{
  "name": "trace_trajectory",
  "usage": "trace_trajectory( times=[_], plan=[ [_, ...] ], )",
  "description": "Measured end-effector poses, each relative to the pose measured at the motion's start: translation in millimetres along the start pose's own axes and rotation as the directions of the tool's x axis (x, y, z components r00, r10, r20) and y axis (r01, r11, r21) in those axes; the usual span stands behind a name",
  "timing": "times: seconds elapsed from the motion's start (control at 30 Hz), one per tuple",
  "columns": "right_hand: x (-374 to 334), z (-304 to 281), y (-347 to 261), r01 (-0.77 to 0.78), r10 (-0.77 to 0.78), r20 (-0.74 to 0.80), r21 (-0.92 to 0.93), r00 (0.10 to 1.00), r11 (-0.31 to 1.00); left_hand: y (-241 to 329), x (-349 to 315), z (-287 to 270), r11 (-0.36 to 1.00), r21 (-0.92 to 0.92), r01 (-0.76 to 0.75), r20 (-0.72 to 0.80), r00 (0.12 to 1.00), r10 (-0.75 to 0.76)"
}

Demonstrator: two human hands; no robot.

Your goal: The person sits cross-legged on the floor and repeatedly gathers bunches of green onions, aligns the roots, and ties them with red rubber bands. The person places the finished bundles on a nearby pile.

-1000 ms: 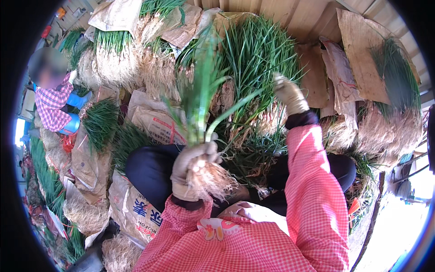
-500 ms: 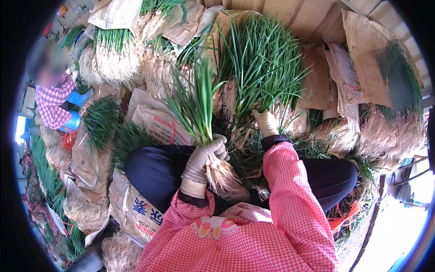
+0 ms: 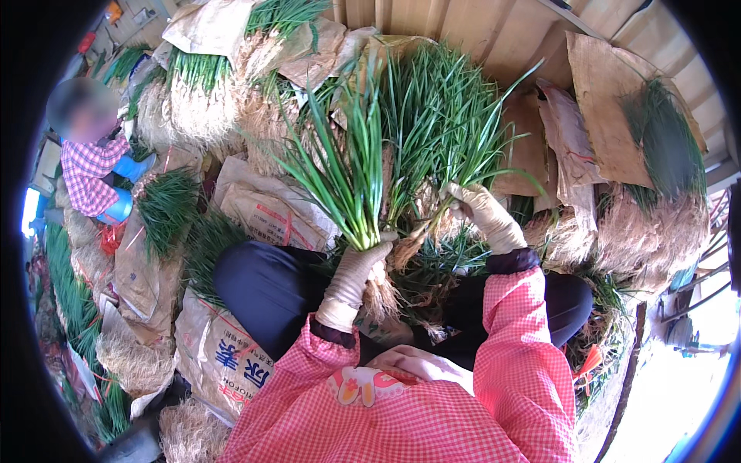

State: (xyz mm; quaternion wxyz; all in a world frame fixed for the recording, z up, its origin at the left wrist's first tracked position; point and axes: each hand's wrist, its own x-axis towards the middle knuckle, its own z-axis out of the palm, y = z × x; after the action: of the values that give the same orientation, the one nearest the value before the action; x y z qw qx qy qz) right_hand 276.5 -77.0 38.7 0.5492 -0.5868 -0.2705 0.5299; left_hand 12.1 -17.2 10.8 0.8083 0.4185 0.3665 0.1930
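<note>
My left hand (image 3: 356,275), in a pale glove, is closed around the lower stems of a bunch of green onions (image 3: 356,204). Their leaves fan upward, and white bulbs with stringy roots hang below the fist. My right hand (image 3: 492,221), gloved too, pinches a small clump of green onions (image 3: 417,241) near its base. That clump tilts, its brown roots pointing down toward the left hand and its leaves rising to the upper right. Just behind both hands stands a large heap of green onions (image 3: 436,100), roots downward.
Loose leaves and trimmings (image 3: 440,266) lie between my bent knees. Printed sacks (image 3: 224,351) lie to the left, with more root-ended bundles (image 3: 197,96) along the wall. Brown sheets (image 3: 610,116) lean at the right. A person in a checked top (image 3: 93,170) sits at far left.
My right hand has drawn back from the heap with a small clump of green onions, moving slightly right. The left hand's bunch has shifted slightly right, its leaves spread wider.
</note>
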Motion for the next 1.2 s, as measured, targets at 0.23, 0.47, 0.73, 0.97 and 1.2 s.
trace_trajectory(
  times=[0.23, 0.47, 0.73, 0.97, 1.2],
  plan=[
    [-4, 50, 31, 0.065, -0.11, 0.126, 0.321, 0.986, 0.945, -12, 5, -4, 0.997, -0.075, -0.022, -0.012, 1.0, 0.022],
    [-5, 47, 38, -0.063, 0.105, 0.16, -0.248, 0.982, 0.967, -20, 12, -18, 0.992, 0.05, -0.115, -0.107, 0.987, 0.12],
    [-44, 62, 86, 0.259, 0.619, 0.249, -0.963, 0.745, 0.075, 6, 3, -9, 0.972, 0.027, -0.235, -0.329, 0.916, 0.23],
    [68, -31, 110, -0.284, -0.302, -0.433, -0.857, 0.849, 0.43, 4, 10, -14, 0.989, 0.004, -0.146, -0.26, 0.955, 0.142],
    [62, -26, 66, 0.142, -0.248, -0.484, -0.246, 0.839, 0.959, 10, 13, -21, 0.964, -0.131, -0.232, -0.351, 0.92, 0.174]
  ],
)
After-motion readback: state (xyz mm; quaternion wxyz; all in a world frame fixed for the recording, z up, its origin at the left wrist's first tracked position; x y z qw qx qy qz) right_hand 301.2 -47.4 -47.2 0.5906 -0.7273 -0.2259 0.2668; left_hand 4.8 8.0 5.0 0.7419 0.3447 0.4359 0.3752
